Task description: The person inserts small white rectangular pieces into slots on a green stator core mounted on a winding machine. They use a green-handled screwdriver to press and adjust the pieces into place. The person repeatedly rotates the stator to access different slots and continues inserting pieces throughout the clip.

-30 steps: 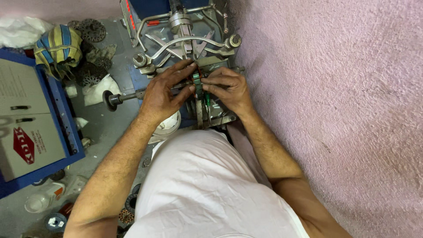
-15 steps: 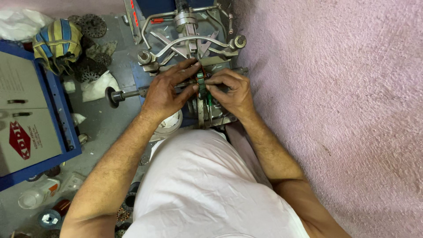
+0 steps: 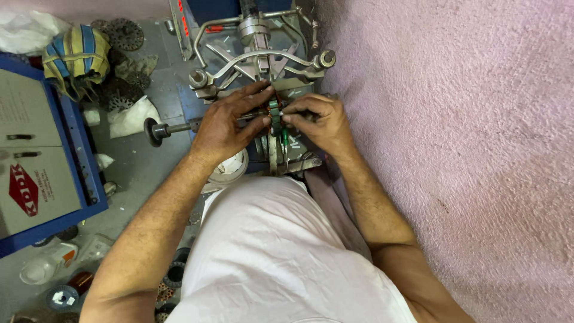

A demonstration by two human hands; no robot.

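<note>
Head view, hands: my left hand (image 3: 230, 122) and my right hand (image 3: 317, 122) meet over the small green part (image 3: 275, 112), fingertips pinched onto it from both sides.
Head view, left hand: closed on the green part, thumb and forefinger at its left face, other fingers spread up onto the metal machine (image 3: 260, 60).
Head view, right hand: closed on the same part from the right, knuckles bent, fingers curled in tight.
Head view, green part: seated on the machine's middle, below the curved metal arms (image 3: 263, 57), in line with the side shaft (image 3: 173, 127).
Head view, change: against the pictures a second and half a second ago, both hands sit on the same spot with the same grip; only my head has shifted a little.
Head view, meaning: I judge this as fine fitting work in progress, not a finished step.
Head view, surroundings: blue cabinet (image 3: 66, 137) at left, striped cloth bundle (image 3: 75, 57) beyond it, white rag (image 3: 134, 116) on the grey floor (image 3: 137, 173), pink wall (image 3: 466, 149) at right.
</note>
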